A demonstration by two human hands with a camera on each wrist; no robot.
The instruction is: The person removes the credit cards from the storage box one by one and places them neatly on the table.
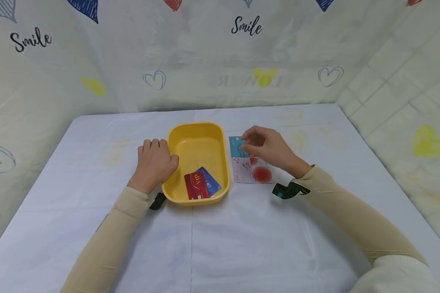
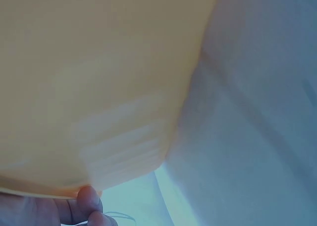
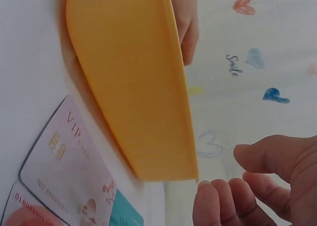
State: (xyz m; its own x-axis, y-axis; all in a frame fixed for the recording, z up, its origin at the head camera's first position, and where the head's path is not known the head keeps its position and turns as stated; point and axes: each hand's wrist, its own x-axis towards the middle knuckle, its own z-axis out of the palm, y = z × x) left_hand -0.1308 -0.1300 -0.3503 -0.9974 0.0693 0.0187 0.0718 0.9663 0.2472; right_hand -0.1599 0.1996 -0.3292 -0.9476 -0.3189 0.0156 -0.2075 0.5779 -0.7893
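My left hand (image 1: pixel 155 160) grips the left rim of a yellow plastic tray (image 1: pixel 196 142), its thumb over the inner side. Inside the tray, near its front end, a red VIP card (image 1: pixel 195 185) overlaps a blue card (image 1: pixel 212 183). To the right of the tray my right hand (image 1: pixel 269 148) hovers over several cards, thumb and fingers bent and apart with nothing between them. Beneath it lie a teal card (image 1: pixel 236 146), a pale pink VIP card (image 3: pixel 69 161) and a white card with red circles (image 1: pixel 262 174). The hand partly hides the cards at the back right.
A white cloth covers the table (image 1: pixel 234 244). Behind it hangs a pale curtain (image 1: pixel 205 49) printed with hearts and the word Smile. Dark wrist cameras sit under both wrists, the right one (image 1: pixel 289 190) just above the cloth.
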